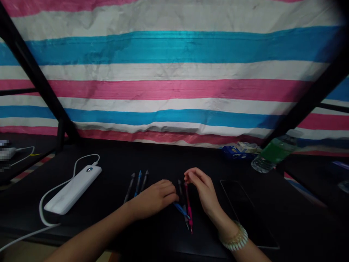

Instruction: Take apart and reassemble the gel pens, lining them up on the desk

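My left hand (156,196) is closed around the upper end of a blue pen (181,210), whose tip slants down to the right across two other pens. One of those is a pink pen (188,207); the fingertips of my right hand (203,189) are pinched together at its far end. Right beside it on the left is a dark grey pen (182,193). Past my left forearm, another blue pen (138,183) lies between two grey pens, one on its left (129,187) and one on its right (144,181); my hand partly covers them.
On the black table (169,156), a white power bank (73,189) with a white cable (42,203) is at the left. To the right lie a dark phone-like slab (245,211), a blue packet (234,153) and a tilted bottle (275,153) with a green label. A striped sheet (174,87) hangs behind.
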The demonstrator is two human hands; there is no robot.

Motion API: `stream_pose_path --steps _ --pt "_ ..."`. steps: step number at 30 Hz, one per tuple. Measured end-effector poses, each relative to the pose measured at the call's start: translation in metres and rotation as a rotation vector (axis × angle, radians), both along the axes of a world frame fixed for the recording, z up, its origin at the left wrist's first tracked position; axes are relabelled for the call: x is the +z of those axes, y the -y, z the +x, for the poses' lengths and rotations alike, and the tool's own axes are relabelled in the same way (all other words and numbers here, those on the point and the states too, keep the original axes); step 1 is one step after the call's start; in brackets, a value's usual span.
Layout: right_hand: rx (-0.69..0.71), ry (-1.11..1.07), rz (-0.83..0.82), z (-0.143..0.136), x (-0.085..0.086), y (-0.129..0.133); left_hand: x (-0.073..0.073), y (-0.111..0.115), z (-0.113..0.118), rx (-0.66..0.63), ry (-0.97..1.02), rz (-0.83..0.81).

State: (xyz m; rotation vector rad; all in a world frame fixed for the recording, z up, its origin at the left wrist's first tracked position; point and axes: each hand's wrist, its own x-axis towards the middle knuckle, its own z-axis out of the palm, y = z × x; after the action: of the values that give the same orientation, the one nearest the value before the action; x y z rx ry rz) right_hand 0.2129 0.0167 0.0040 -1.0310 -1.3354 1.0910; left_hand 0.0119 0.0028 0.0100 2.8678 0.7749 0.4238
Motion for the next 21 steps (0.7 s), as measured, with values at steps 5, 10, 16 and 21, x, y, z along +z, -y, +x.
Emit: stream_pose_path --steps 5,10,16,21 --pt "0.118 0.316 0.087 -0.002 0.007 0.006 0.000 -0.002 -0.006 0.219 0.071 0.033" --pt "0.285 0.866 0.317 -0.004 0.006 0.014 -0.007 -0.008 -0.010 0.218 0.006 0.386" --pt "0.221 1.168 0.465 -0.007 0.003 0.014 -0.009 -0.006 -0.004 0.337 -0.162 0.266" --pt "0.175 1.264 0.572 -0.010 0.003 0.015 -0.006 0.000 -0.002 0.390 -0.224 0.082"
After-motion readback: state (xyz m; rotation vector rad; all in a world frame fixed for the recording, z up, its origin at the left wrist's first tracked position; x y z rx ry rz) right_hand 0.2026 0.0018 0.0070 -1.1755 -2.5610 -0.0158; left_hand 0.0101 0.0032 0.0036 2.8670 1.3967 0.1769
